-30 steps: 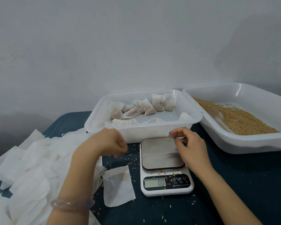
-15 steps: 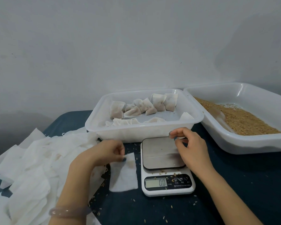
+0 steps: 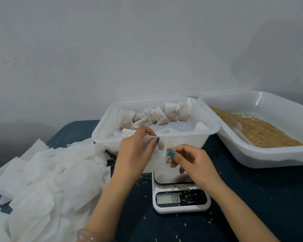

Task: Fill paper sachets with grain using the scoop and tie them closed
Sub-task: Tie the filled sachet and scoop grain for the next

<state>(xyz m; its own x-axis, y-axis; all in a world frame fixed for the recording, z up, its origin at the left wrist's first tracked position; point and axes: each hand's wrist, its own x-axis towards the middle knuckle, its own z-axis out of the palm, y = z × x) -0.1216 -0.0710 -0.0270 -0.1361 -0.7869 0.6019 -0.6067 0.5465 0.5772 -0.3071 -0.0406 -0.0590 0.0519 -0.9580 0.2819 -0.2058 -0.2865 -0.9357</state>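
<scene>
Paper sachet (image 3: 156, 159) held up above the scale (image 3: 180, 199), both hands on it.
We see the left hand (image 3: 135, 151) pinching its top edge and the right hand (image 3: 194, 165) pinching its right side, just before the tray of filled sachets (image 3: 191, 142). It hangs flat toward us, long axis roughly upright, mouth apparently upward. Our worry: the paper looks thin, so fingers (image 3: 171, 153) tugging apart too hard could tear the mouth, or a pinch slips and it drops.
</scene>
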